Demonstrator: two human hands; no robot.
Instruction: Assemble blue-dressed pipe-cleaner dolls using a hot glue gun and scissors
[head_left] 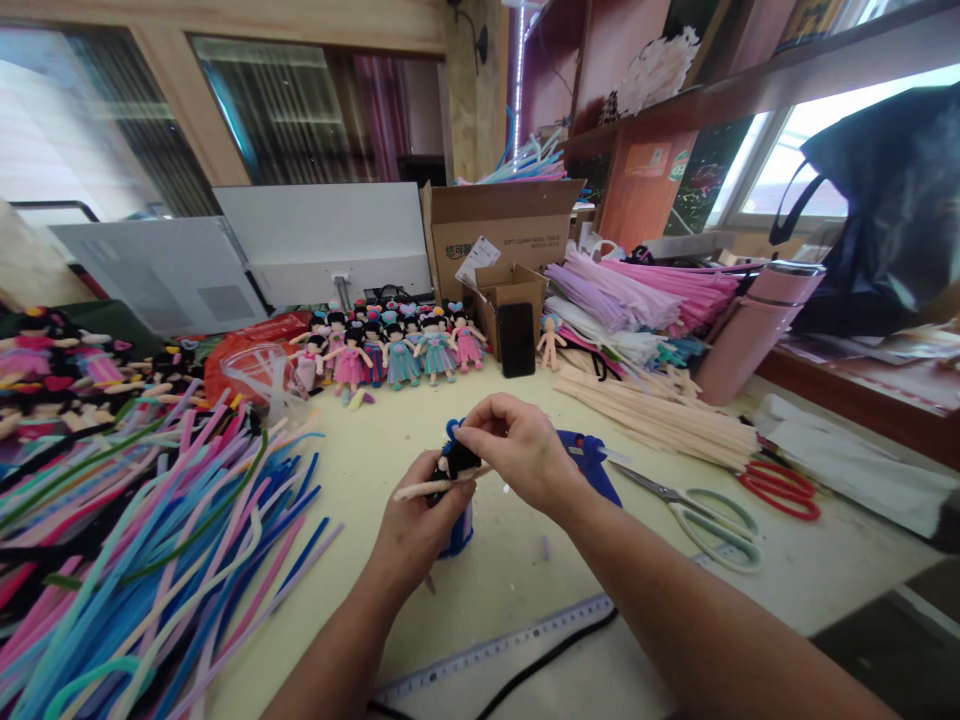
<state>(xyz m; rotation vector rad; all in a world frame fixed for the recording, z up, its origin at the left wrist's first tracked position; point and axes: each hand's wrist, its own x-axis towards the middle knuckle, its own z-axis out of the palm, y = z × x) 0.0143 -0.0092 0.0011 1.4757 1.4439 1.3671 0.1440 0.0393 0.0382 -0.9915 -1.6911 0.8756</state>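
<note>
Much of the doll [465, 460], above the table [352, 480] well in from its far edge, is hidden by the left hand [418, 525], which curls closed around it; its face is indistinct. The right hand [517, 448], nearly closed, pinches a blue piece [452, 428] at the head between thumb and fingers.

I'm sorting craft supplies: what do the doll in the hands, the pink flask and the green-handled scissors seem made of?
Doll: probably fuzzy pipe cleaner, from its soft, matte strands.
Pink flask: likely coated metal, from its smooth body and shiny rim.
Scissors: grey, metallic-looking blades; handles perhaps plastic, being evenly pale green.
</note>
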